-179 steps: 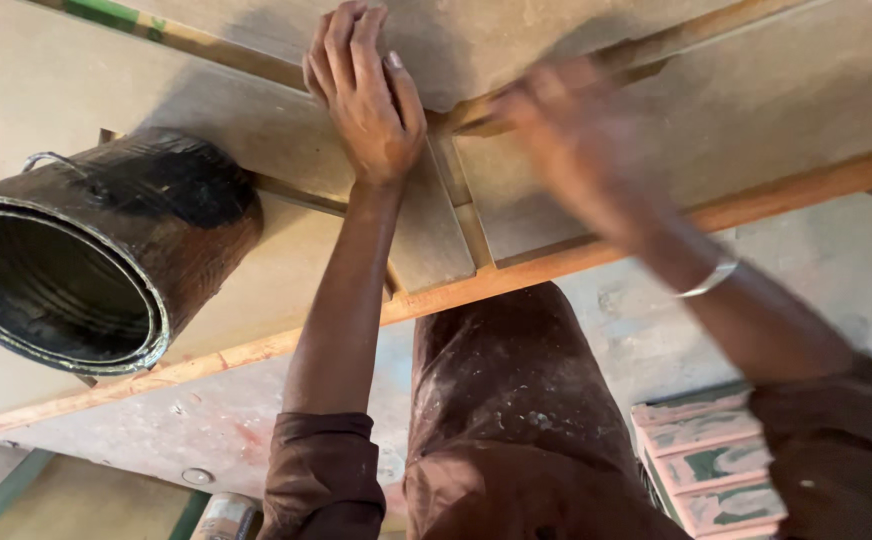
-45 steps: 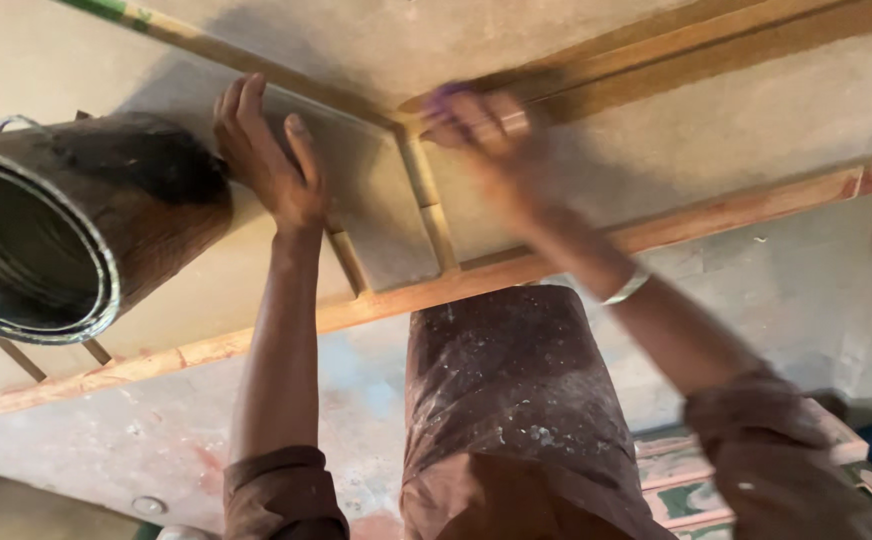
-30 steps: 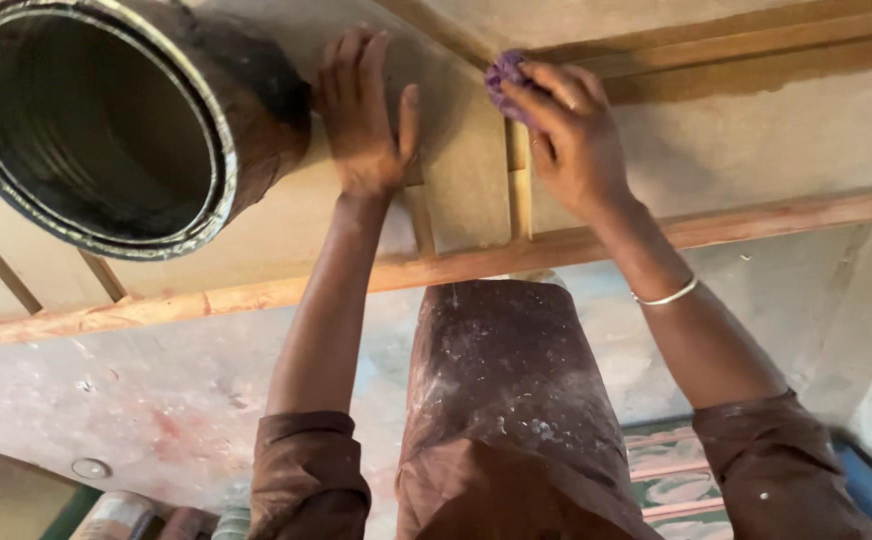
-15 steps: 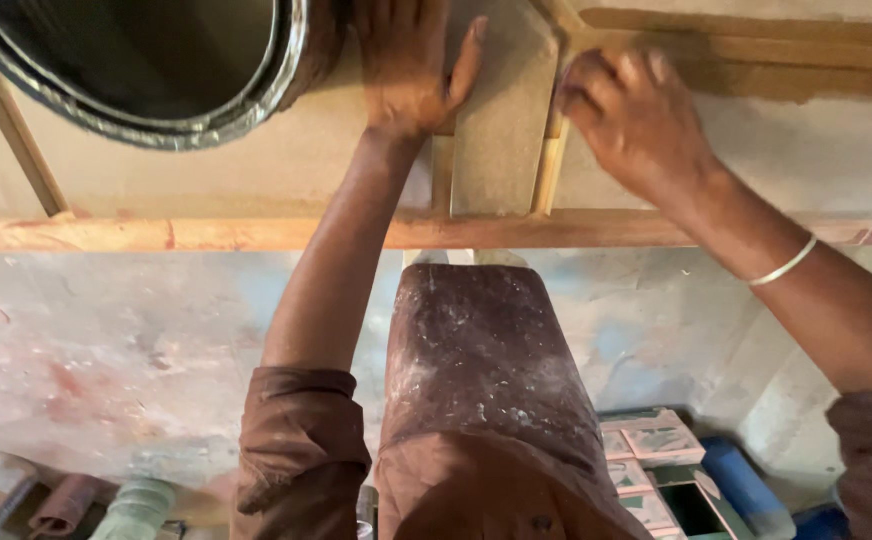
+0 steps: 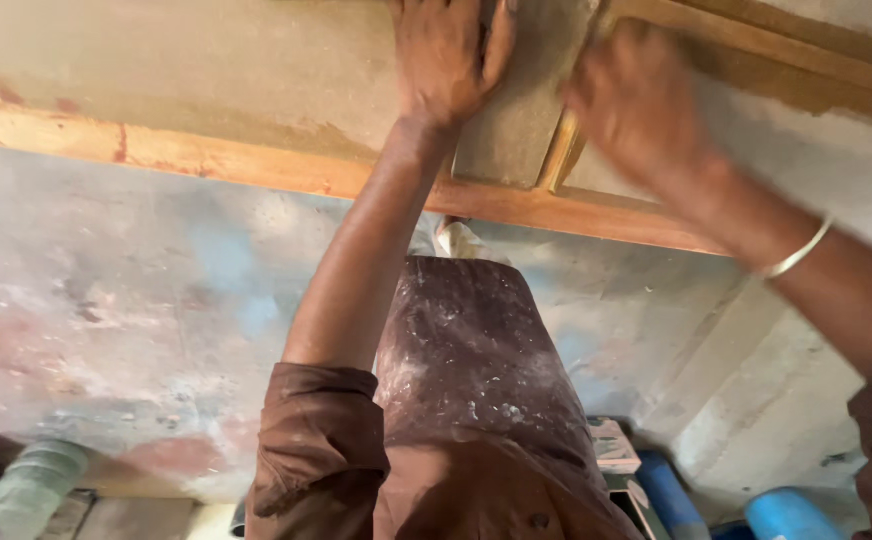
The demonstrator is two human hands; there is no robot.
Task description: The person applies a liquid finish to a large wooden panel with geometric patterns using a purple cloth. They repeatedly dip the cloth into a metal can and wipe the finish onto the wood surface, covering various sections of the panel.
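Plainly, with the left hand [image 5: 446, 60] spread flat on the panel [image 5: 521, 110] at far centre and the blurred right hand [image 5: 636, 110], grip unclear, rubbing the wooden strip [image 5: 566, 150] beside it, a slip could scrape knuckles or shift the panel.

Grey-brown flat panel [image 5: 516, 120], upper centre of frame, set within wooden frame [image 5: 256, 165]. Frame: orange-brown strips, one long rail crossing left to right, a short strip [image 5: 562, 150] upright beside the panel.
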